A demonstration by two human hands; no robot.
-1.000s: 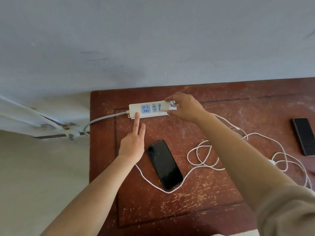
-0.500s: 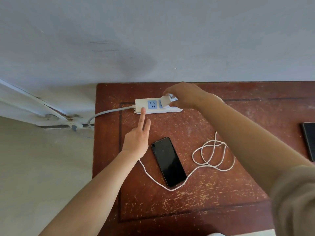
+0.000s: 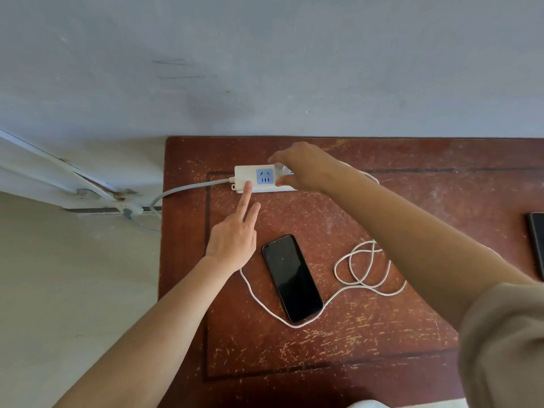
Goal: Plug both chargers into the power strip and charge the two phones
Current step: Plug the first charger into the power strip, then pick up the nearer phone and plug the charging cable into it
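From the head camera I looked down on a scratched red-brown table [image 3: 368, 334] pushed against a grey wall. A white power strip [image 3: 245, 177] lay near the table's far edge, its grey lead trailing off to the left. My left hand [image 3: 232, 240] reached forward with two fingers stretched out and slightly apart; the index fingertip pressed on the near edge of the strip beside its blue socket [image 3: 264, 176] — I judged this was to keep the strip from sliding while a plug went in. My right hand [image 3: 303, 169] hovered over the strip just right of that socket, thumb and fingers pinched around a small white charger [image 3: 279, 167], mostly hidden under the hand; I could not tell whether its prongs were seated yet.

A black phone [image 3: 291, 278] lay face up in the middle of the table, screen dark, with a white cable [image 3: 362, 269] running from under my left wrist, curving around the phone's near end and looping loosely to its right. A second phone [image 3: 537, 245] sat well apart at the right edge, partly cut off — nothing visibly plugged into it. Most of the task seemed to remain.
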